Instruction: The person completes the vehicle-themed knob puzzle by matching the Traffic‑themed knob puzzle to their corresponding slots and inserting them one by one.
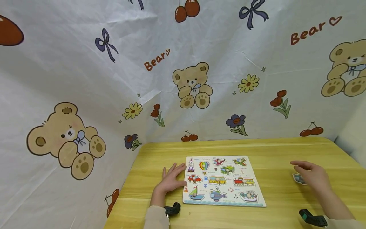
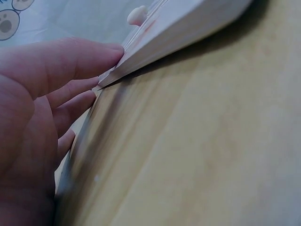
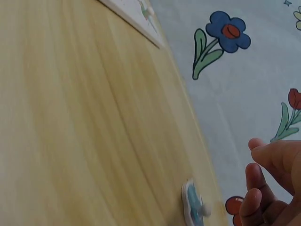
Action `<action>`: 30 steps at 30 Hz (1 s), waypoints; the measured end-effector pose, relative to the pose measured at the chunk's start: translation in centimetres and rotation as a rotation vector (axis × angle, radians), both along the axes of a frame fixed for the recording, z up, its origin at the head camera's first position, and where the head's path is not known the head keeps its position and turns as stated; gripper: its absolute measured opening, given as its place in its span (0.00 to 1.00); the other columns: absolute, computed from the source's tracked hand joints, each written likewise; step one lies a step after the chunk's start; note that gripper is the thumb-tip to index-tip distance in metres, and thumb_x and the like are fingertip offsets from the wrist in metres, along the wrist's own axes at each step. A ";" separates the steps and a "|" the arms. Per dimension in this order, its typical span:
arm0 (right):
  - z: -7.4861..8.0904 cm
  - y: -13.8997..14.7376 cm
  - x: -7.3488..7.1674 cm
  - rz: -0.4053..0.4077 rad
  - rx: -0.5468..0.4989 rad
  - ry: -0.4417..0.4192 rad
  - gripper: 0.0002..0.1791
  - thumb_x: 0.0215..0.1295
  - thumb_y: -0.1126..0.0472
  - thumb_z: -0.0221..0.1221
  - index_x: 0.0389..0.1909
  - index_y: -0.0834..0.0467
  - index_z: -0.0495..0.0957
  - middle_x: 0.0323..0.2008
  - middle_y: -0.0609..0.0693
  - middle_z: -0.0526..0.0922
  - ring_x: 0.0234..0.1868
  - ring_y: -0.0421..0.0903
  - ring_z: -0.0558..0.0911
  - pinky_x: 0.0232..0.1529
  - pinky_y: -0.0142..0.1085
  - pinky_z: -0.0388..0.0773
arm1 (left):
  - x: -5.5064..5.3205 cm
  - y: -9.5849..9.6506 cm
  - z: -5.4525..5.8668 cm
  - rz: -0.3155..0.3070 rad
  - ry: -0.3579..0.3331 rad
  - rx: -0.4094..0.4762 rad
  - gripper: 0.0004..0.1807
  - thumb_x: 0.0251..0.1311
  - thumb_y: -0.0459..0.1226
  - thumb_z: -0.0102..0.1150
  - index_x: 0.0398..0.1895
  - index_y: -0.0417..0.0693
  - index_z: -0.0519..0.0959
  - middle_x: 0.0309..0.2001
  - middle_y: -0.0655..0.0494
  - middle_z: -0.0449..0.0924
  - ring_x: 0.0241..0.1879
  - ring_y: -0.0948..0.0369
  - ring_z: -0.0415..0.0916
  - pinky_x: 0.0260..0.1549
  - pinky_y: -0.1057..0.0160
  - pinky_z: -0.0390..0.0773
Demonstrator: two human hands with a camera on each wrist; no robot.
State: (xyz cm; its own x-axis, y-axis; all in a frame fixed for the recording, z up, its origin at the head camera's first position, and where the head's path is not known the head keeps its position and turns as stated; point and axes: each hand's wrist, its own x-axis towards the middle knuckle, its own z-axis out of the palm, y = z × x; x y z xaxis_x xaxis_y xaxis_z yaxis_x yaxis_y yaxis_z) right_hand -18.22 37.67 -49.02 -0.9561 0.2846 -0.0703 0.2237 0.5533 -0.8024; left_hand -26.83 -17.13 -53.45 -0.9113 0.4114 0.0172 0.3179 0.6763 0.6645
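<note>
A white wooden knob puzzle board (image 1: 248, 168) with vehicle pictures lies flat on the table. At its left edge is my left hand (image 1: 169, 181), fingers spread and fairly straight; in the left wrist view the thumb (image 2: 89, 59) touches the board's edge. On the right, a loose bluish puzzle piece (image 1: 299, 178) rests on the table, partly covered by my right hand (image 1: 315, 178) in the head view. The right wrist view shows the piece (image 3: 188, 200) with its knob, apart from the loosely bent fingers (image 3: 254, 176), which hold nothing.
The pale wooden table (image 1: 277, 159) ends at a white cloth backdrop (image 1: 217, 38) printed with bears, bows and flowers. Several puzzle pieces with knobs, such as the red car (image 1: 194, 178) and the train (image 1: 243, 180), show on the board. Black straps with cameras sit at both wrists.
</note>
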 end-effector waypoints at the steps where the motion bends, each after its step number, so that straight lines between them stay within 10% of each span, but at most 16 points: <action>1: -0.1 0.3 0.1 -0.001 0.010 -0.012 0.33 0.76 0.39 0.44 0.65 0.61 0.75 0.72 0.74 0.57 0.62 0.68 0.65 0.32 0.30 0.69 | 0.0 0.0 0.0 0.000 0.003 0.000 0.41 0.55 0.45 0.68 0.74 0.57 0.67 0.78 0.60 0.60 0.81 0.47 0.40 0.70 0.32 0.17; 10: -1.0 2.2 1.1 -0.011 0.015 -0.055 0.37 0.74 0.37 0.46 0.64 0.66 0.74 0.72 0.77 0.55 0.67 0.77 0.58 0.53 0.59 0.70 | -0.2 -0.1 -0.1 0.001 0.001 0.006 0.41 0.54 0.44 0.68 0.74 0.56 0.67 0.77 0.60 0.60 0.81 0.46 0.40 0.70 0.32 0.17; 19: -2.0 3.0 1.4 -0.038 0.032 -0.090 0.35 0.72 0.38 0.49 0.63 0.64 0.75 0.71 0.75 0.58 0.65 0.74 0.64 0.44 0.45 0.76 | -0.2 0.0 -0.5 0.007 0.000 0.016 0.41 0.54 0.45 0.68 0.74 0.56 0.67 0.77 0.60 0.60 0.81 0.46 0.41 0.70 0.32 0.18; 30: -2.7 2.9 1.6 0.002 0.162 -0.085 0.32 0.75 0.42 0.48 0.61 0.66 0.76 0.67 0.78 0.63 0.59 0.77 0.67 0.51 0.61 0.70 | -0.3 0.0 -0.5 0.000 0.010 0.011 0.40 0.55 0.45 0.68 0.74 0.56 0.67 0.77 0.60 0.60 0.81 0.46 0.41 0.71 0.31 0.18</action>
State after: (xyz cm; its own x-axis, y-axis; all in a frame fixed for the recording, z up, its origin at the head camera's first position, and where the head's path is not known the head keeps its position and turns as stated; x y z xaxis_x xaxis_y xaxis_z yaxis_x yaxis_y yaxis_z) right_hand -16.61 40.59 -51.68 -0.9492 0.2969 -0.1041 0.2856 0.6741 -0.6812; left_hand -27.12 -17.08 -53.94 -0.9109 0.4115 0.0308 0.3248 0.6690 0.6685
